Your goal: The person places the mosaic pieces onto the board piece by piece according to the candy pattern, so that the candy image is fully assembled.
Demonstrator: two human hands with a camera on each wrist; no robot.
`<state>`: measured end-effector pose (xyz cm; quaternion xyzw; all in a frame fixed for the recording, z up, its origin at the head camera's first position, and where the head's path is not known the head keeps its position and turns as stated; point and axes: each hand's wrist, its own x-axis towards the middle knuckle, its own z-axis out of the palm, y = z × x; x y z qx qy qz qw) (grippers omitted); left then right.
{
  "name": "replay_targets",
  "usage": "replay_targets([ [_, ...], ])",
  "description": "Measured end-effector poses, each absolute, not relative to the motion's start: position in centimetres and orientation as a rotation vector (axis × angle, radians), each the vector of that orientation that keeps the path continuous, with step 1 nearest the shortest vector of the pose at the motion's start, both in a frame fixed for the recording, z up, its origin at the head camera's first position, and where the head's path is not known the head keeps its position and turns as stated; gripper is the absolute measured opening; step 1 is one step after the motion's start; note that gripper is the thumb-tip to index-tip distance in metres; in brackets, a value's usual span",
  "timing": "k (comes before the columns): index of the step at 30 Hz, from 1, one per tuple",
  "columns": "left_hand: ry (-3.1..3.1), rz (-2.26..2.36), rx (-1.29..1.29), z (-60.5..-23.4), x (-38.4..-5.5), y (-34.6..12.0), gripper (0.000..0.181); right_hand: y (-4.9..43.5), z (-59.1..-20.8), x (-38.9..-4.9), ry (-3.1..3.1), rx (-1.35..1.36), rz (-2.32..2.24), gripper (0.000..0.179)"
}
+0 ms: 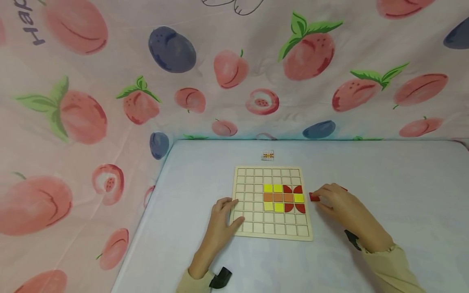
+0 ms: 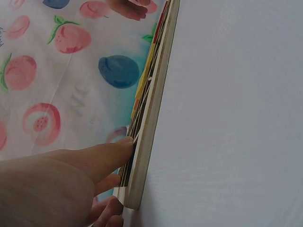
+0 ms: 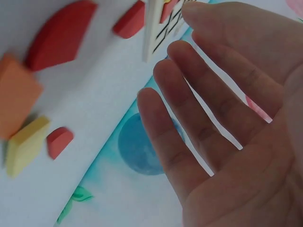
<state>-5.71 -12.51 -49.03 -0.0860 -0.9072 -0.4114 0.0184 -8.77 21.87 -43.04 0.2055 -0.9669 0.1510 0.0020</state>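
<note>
A pale wooden grid board (image 1: pixel 272 226) lies on the table, with yellow square tiles (image 1: pixel 268 188), orange square tiles (image 1: pixel 278 197) and red quarter-round tiles (image 1: pixel 288 208) set in its middle and right cells. My left hand (image 1: pixel 221 219) rests at the board's left edge, thumb and a fingertip on its surface; the left wrist view shows the thumb (image 2: pixel 113 153) across the rim. Beside the board's right edge, my right hand (image 1: pixel 337 203) reaches over a red tile (image 1: pixel 314 197). In the right wrist view its fingers (image 3: pixel 208 104) are extended and grip nothing visible.
Behind the board lies a small printed pattern card (image 1: pixel 267 155). Another red tile (image 1: pixel 343 189) shows past the right hand. Loose orange (image 3: pixel 19 97), yellow (image 3: pixel 27 144) and red (image 3: pixel 61 142) pieces lie near that hand. Fruit-printed cloth (image 1: pixel 234 106) hangs at the back and left.
</note>
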Motion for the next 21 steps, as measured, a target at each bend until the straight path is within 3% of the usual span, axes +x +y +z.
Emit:
replay_targets([
  [21,-2.819,-1.271,-0.268,-49.1,-5.7,-12.6,0.053,24.8,-44.7,-6.6,-3.056,0.537,0.525,0.025],
])
